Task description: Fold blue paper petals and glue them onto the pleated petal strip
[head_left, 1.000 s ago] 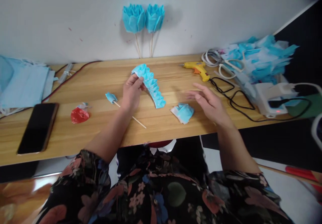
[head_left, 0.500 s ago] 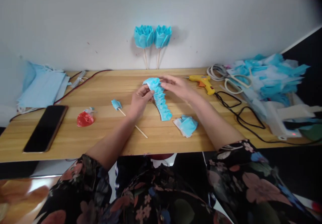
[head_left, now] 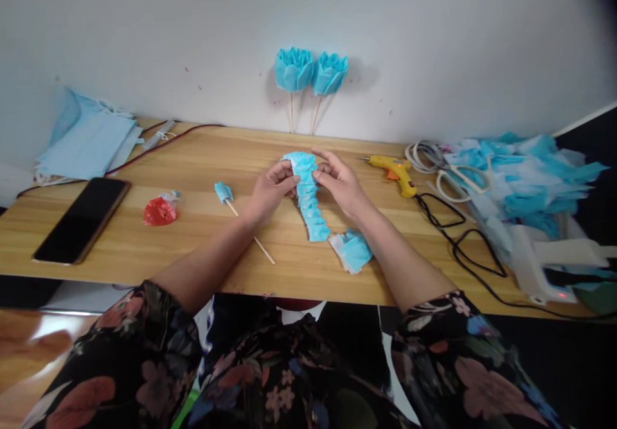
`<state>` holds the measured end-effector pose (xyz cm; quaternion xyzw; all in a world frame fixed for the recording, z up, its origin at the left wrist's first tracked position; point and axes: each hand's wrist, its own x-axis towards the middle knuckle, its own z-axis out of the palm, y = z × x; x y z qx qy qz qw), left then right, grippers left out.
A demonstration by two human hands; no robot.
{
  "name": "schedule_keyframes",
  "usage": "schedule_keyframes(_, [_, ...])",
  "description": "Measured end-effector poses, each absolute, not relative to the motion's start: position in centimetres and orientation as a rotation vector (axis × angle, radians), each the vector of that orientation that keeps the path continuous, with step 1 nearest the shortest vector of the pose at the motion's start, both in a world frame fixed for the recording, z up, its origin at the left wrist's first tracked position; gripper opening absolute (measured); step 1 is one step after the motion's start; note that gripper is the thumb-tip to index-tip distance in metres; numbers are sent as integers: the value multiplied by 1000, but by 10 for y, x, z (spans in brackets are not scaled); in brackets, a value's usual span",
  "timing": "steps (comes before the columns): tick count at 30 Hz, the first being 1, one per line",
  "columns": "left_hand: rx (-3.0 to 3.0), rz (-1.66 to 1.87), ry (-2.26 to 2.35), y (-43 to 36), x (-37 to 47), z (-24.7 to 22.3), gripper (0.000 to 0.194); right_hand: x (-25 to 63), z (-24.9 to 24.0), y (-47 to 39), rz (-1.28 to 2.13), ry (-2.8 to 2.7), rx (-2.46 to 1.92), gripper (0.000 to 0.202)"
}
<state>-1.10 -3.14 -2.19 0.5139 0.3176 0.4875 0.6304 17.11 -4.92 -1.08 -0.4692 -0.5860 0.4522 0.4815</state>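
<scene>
Between my two hands hangs a pleated strip of blue mask fabric (head_left: 310, 200), its lower end near the table top. My left hand (head_left: 274, 188) pinches the strip's left edge near the top, with the thumb in front. On the other edge, my right hand (head_left: 340, 181) grips it between thumb and fingers. A thin wooden stick (head_left: 263, 249) with a small blue fabric bud (head_left: 223, 191) at its tip lies left of the strip, partly under my left forearm. Beside my right forearm rests a crumpled piece of blue and white fabric (head_left: 354, 251).
Two blue fabric flowers (head_left: 294, 69) on sticks lean against the wall. A yellow glue gun (head_left: 393, 170), scissors (head_left: 465, 181) and a heap of blue scraps (head_left: 530, 172) lie right. At left are a phone (head_left: 81, 220), a stack of masks (head_left: 89, 139) and a red wrapper (head_left: 160, 211).
My right hand has shifted slightly lower on the strip, and its thumb now presses the right edge. The camera view has turned a little, tilting the table. My left hand keeps its pinch.
</scene>
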Motion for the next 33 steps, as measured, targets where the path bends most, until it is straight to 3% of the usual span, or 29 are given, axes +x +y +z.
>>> schedule_keyframes(9, [992, 1140, 640, -29, -15, -17, 26, 174, -4, -53, 1103, -1349, -1176, 60])
schedule_keyframes(18, [783, 1174, 545, -22, -20, -15, 20, 176, -7, -55, 1461, -1418, -1129, 66])
schedule_keyframes(33, [573, 1197, 546, -11, -29, -10, 12, 177, -16, -50, 1483, -1419, -1272, 66])
